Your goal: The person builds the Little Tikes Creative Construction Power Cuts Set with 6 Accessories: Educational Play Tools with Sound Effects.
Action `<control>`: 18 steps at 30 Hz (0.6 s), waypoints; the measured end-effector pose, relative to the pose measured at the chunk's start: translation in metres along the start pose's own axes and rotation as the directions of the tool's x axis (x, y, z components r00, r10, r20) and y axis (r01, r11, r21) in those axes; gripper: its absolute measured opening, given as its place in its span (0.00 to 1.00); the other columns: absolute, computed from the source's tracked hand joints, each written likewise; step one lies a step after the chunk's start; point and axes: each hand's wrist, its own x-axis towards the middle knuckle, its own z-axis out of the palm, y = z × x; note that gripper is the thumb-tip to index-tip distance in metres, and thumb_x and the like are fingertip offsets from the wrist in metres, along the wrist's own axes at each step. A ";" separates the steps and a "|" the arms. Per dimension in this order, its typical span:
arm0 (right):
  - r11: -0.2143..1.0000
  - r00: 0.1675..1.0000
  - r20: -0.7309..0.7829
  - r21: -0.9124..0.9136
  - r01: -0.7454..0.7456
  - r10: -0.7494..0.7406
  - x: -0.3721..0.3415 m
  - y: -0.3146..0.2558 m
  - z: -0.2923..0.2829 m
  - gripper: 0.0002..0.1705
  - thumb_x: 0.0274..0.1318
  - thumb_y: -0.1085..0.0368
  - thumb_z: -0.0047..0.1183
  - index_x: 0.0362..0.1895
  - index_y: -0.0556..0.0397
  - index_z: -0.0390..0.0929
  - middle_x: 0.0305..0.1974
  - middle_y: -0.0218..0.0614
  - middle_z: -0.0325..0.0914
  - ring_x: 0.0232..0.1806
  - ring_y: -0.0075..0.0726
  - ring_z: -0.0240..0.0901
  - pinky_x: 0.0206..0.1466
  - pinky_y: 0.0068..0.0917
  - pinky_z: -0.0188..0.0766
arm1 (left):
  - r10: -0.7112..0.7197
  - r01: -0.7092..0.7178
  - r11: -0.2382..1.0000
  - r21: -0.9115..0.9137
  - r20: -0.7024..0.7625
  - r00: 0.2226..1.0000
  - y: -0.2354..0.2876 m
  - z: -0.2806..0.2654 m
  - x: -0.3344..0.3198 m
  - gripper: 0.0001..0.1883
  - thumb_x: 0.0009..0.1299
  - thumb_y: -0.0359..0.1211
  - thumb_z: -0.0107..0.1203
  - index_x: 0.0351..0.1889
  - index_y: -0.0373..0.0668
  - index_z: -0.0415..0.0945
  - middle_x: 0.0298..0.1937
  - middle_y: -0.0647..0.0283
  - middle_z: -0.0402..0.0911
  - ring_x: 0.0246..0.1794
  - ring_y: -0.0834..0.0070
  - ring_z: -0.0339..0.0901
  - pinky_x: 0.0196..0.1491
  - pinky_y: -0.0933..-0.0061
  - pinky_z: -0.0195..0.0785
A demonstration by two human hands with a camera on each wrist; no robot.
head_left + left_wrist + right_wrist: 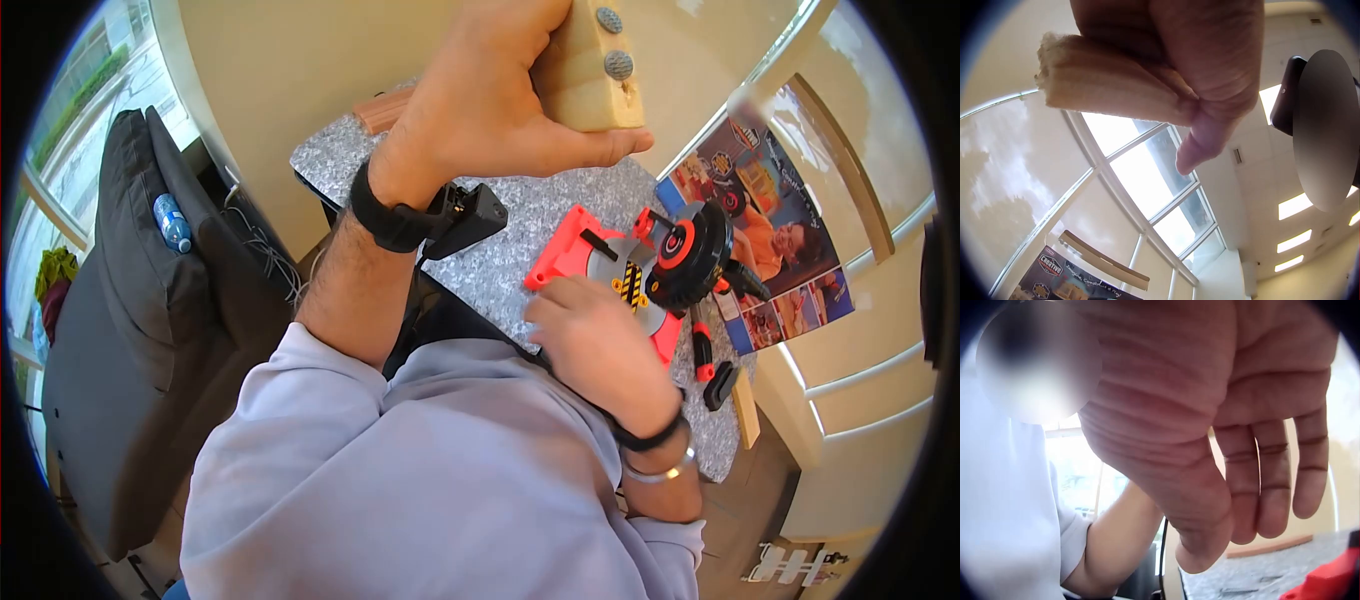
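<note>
Wooden, probably stiff and light, the block [580,88], best held across its sides (clear of the bolts [619,65]), is gripped in the left hand [490,110] above the counter [482,262], while the right hand [607,345], fingers loosely spread and empty, hovers near the saw [690,255].

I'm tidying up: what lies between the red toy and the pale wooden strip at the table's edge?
In the head view, a black-and-red handle and a black piece lie between the red toy and the strip.
</note>
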 end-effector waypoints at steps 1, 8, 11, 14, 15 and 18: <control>0.999 0.999 0.042 -0.042 0.034 -0.033 0.014 0.002 0.015 0.03 0.53 0.70 0.57 0.31 0.56 0.78 0.34 0.41 0.76 0.42 0.50 0.77 0.46 0.43 0.75 | 0.008 -0.008 1.000 0.016 -0.015 1.000 0.000 -0.001 0.000 0.35 0.57 0.39 0.80 0.57 0.32 0.76 0.40 0.59 0.85 0.41 0.77 0.82 0.44 0.74 0.75; 0.984 0.989 -0.047 -0.123 0.130 -0.137 0.081 0.041 0.112 0.02 0.56 0.69 0.56 0.32 0.51 0.80 0.33 0.39 0.78 0.40 0.45 0.80 0.45 0.44 0.79 | 0.147 -0.147 0.989 -0.004 -0.059 0.987 -0.017 -0.003 0.005 0.36 0.56 0.39 0.81 0.57 0.31 0.76 0.38 0.58 0.85 0.38 0.74 0.83 0.43 0.73 0.75; 0.979 0.986 -0.070 -0.146 0.139 -0.151 0.087 0.051 0.122 0.02 0.56 0.69 0.56 0.31 0.50 0.80 0.33 0.39 0.80 0.39 0.45 0.82 0.44 0.42 0.81 | 0.138 -0.136 0.990 0.036 -0.069 0.988 -0.019 -0.003 0.004 0.35 0.57 0.39 0.80 0.57 0.31 0.76 0.40 0.58 0.84 0.40 0.74 0.82 0.44 0.73 0.75; 0.981 0.990 -0.054 -0.154 0.119 -0.128 0.093 0.059 0.125 0.03 0.55 0.69 0.56 0.30 0.51 0.82 0.34 0.40 0.81 0.39 0.46 0.83 0.43 0.42 0.82 | 0.141 -0.162 0.973 -0.163 -0.132 0.981 -0.025 0.002 0.003 0.33 0.58 0.40 0.80 0.56 0.33 0.76 0.42 0.58 0.84 0.41 0.75 0.81 0.45 0.73 0.74; 0.984 0.992 -0.053 -0.148 0.102 -0.111 0.094 0.061 0.125 0.04 0.55 0.69 0.56 0.30 0.51 0.83 0.35 0.40 0.82 0.39 0.46 0.84 0.43 0.42 0.83 | 0.103 -0.114 0.984 -0.140 -0.081 0.991 -0.023 -0.001 0.003 0.32 0.58 0.40 0.80 0.55 0.33 0.76 0.42 0.59 0.83 0.41 0.75 0.80 0.45 0.74 0.74; 0.968 0.992 -0.062 -0.232 0.092 -0.109 0.094 0.065 0.123 0.05 0.56 0.69 0.56 0.29 0.52 0.84 0.35 0.40 0.81 0.39 0.46 0.84 0.43 0.43 0.84 | 0.073 -0.076 0.993 -0.091 -0.033 0.997 -0.016 -0.005 0.003 0.31 0.58 0.40 0.79 0.53 0.34 0.77 0.41 0.59 0.82 0.40 0.75 0.80 0.44 0.74 0.73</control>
